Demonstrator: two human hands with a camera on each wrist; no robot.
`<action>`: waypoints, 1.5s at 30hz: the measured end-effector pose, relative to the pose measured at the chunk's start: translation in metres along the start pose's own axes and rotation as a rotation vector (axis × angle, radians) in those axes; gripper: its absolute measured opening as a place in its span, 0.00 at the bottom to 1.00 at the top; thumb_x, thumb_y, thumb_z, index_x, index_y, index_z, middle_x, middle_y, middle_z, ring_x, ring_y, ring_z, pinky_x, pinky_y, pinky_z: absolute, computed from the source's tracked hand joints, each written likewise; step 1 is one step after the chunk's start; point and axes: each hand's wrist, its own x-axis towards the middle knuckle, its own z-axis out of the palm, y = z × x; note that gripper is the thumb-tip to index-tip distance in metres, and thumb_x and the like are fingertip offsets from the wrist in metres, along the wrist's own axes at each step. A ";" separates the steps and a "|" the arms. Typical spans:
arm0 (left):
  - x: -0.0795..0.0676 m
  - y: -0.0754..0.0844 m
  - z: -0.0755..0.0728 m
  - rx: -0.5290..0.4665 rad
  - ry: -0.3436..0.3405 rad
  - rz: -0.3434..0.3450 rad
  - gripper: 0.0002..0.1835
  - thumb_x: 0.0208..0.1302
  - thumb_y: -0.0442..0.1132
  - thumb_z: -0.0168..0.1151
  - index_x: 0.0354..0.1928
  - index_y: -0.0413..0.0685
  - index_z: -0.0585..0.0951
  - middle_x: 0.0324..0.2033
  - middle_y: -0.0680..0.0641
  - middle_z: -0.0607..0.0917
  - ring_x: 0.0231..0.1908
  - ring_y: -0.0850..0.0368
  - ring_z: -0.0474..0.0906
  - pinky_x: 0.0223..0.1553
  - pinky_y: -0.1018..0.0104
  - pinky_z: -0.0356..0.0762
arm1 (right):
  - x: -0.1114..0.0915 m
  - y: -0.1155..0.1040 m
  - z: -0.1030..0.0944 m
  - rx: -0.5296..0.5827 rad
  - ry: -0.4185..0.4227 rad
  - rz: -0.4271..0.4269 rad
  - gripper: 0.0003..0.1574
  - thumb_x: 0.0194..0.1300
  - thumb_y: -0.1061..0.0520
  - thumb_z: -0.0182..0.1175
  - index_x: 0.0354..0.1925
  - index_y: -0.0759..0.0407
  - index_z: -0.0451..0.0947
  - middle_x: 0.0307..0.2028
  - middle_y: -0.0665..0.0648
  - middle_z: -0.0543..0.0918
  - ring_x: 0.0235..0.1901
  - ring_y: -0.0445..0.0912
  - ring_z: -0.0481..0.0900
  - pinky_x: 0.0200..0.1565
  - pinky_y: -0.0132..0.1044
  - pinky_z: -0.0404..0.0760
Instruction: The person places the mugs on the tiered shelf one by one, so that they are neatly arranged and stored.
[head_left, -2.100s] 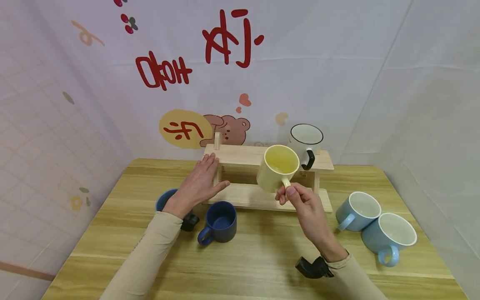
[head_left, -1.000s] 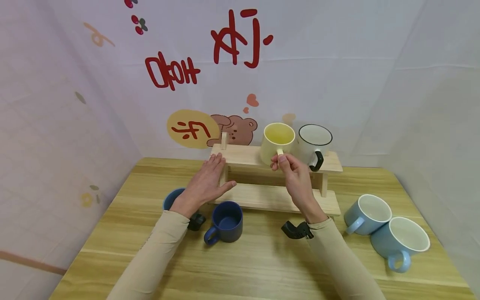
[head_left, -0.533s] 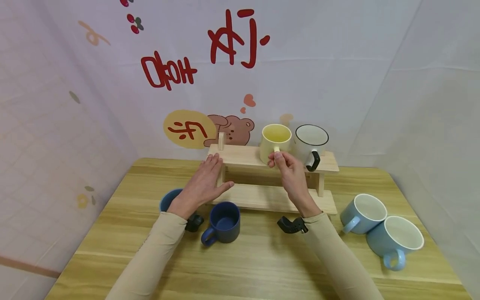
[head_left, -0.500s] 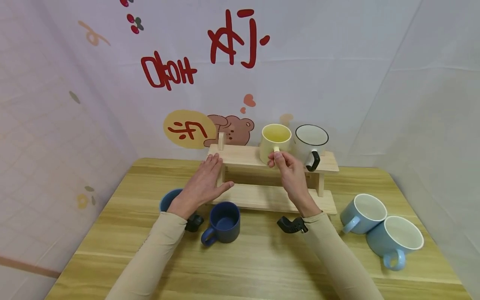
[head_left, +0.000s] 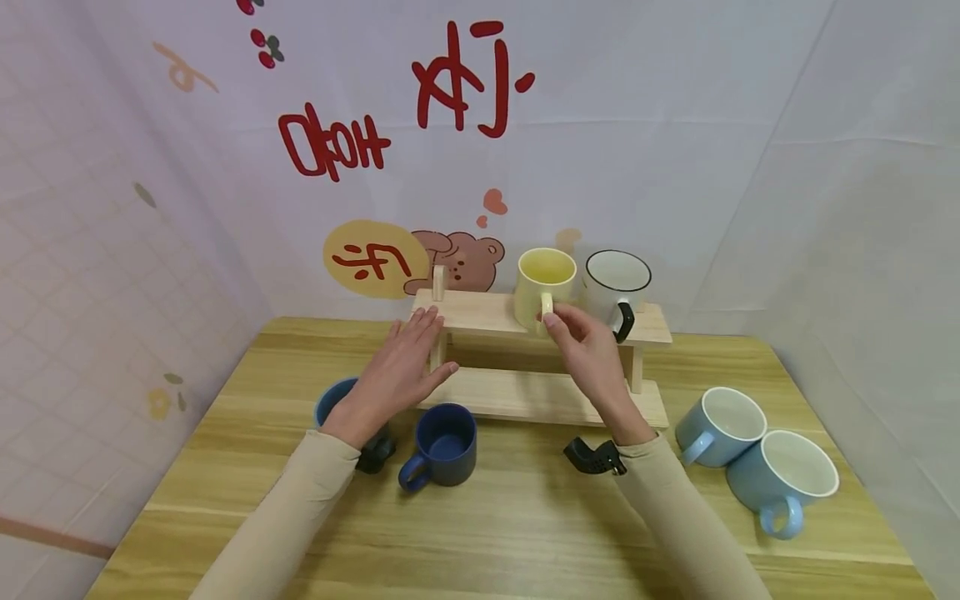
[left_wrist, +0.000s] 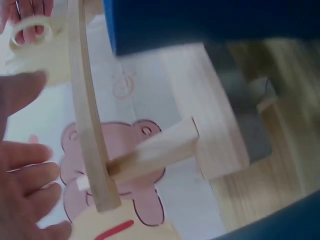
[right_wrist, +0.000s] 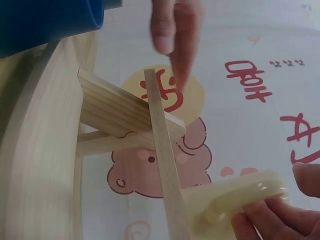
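Note:
A pale yellow mug (head_left: 532, 300) stands upright on the upper board of a small wooden rack (head_left: 480, 312). My right hand (head_left: 592, 354) is at its handle; in the right wrist view the fingers (right_wrist: 265, 220) lie along the handle while the thumb (right_wrist: 306, 180) stands apart from it. To the mug's right is a white mug (head_left: 611, 296) with a black rim and handle. My left hand (head_left: 393, 375) is spread with straight fingers at the rack's left end; whether it touches the wood is unclear. Below it stand a dark blue mug (head_left: 447, 450) and a partly hidden blue mug (head_left: 333, 396).
Two light blue mugs, one farther back (head_left: 720, 429) and one nearer (head_left: 780, 475), stand side by side on the wooden table (head_left: 510, 525) at the right. The rack's lower board (head_left: 525, 396) bears no mug. A printed cloth wall (head_left: 637, 150) closes the back.
My right hand carried the yellow mug up and back onto the rack's upper board, left of the white mug. Since then its thumb has come off the handle. The left hand has shifted slightly.

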 end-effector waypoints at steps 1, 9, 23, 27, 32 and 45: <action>-0.003 0.003 -0.001 -0.011 0.045 0.020 0.42 0.75 0.56 0.61 0.78 0.36 0.62 0.79 0.38 0.60 0.79 0.43 0.51 0.78 0.41 0.46 | -0.005 0.000 -0.003 -0.020 0.001 -0.005 0.24 0.78 0.44 0.59 0.60 0.58 0.83 0.56 0.57 0.86 0.55 0.49 0.81 0.57 0.47 0.79; -0.040 0.025 -0.004 -0.208 0.322 0.137 0.35 0.71 0.45 0.68 0.75 0.40 0.69 0.70 0.41 0.75 0.69 0.41 0.71 0.69 0.40 0.68 | -0.044 0.009 -0.023 -0.251 -0.040 -0.119 0.25 0.78 0.48 0.59 0.66 0.58 0.79 0.63 0.58 0.81 0.59 0.57 0.81 0.57 0.59 0.79; -0.103 0.028 0.016 -0.446 0.239 0.044 0.37 0.73 0.44 0.66 0.79 0.49 0.64 0.69 0.48 0.76 0.69 0.46 0.72 0.63 0.39 0.74 | -0.081 0.053 -0.036 -0.510 -0.282 -0.324 0.26 0.70 0.52 0.69 0.61 0.63 0.82 0.67 0.60 0.79 0.69 0.63 0.71 0.64 0.64 0.72; -0.116 0.026 0.020 -0.466 0.210 0.011 0.34 0.73 0.45 0.65 0.77 0.49 0.66 0.69 0.47 0.76 0.68 0.46 0.72 0.62 0.40 0.75 | -0.085 0.063 -0.039 -0.579 -0.328 -0.341 0.32 0.69 0.49 0.69 0.64 0.66 0.80 0.69 0.62 0.76 0.71 0.65 0.69 0.65 0.65 0.71; -0.132 0.022 0.028 -0.456 0.192 -0.034 0.31 0.72 0.42 0.67 0.73 0.45 0.71 0.67 0.46 0.77 0.65 0.44 0.75 0.60 0.40 0.78 | -0.089 0.076 -0.041 -0.660 -0.385 -0.395 0.36 0.69 0.46 0.69 0.67 0.66 0.77 0.70 0.64 0.75 0.71 0.66 0.68 0.65 0.65 0.70; -0.150 0.010 0.048 -0.569 0.176 -0.118 0.20 0.74 0.39 0.65 0.63 0.39 0.78 0.51 0.48 0.84 0.51 0.51 0.84 0.52 0.54 0.84 | -0.095 0.092 -0.046 -0.710 -0.428 -0.385 0.39 0.71 0.43 0.66 0.69 0.65 0.75 0.73 0.64 0.71 0.73 0.65 0.65 0.68 0.67 0.65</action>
